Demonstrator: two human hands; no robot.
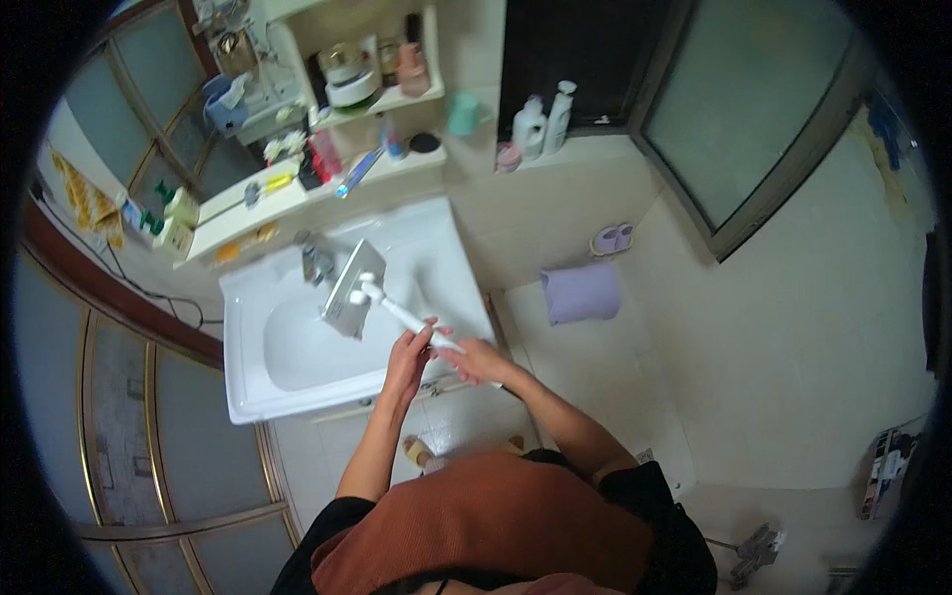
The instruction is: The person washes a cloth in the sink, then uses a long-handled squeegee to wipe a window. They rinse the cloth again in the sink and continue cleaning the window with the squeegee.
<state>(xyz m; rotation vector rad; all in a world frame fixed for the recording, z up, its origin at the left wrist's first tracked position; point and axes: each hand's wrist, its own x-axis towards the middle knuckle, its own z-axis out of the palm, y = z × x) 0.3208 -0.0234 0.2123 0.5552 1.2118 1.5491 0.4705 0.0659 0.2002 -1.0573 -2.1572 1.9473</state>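
Over the washbasin (297, 357), I hold a flat mop or similar cleaning tool by its white handle (405, 316). Its flat grey rectangular head (348, 312) is tilted above the bowl, close to the metal faucet (317, 266), and white round joints link it to the handle. My left hand (407, 361) grips the handle at mid-length. Further down, nearer my body, my right hand (476, 361) is closed around the same handle. The handle's lower end is partly hidden behind the right hand.
A shelf (245, 216) with toiletries runs above the basin, with pump bottles (175, 230) at its left end. White bottles (529, 128) stand on the window ledge. An open glass window sash (744, 111) juts out at right. A lilac bin (581, 294) is right of the basin.
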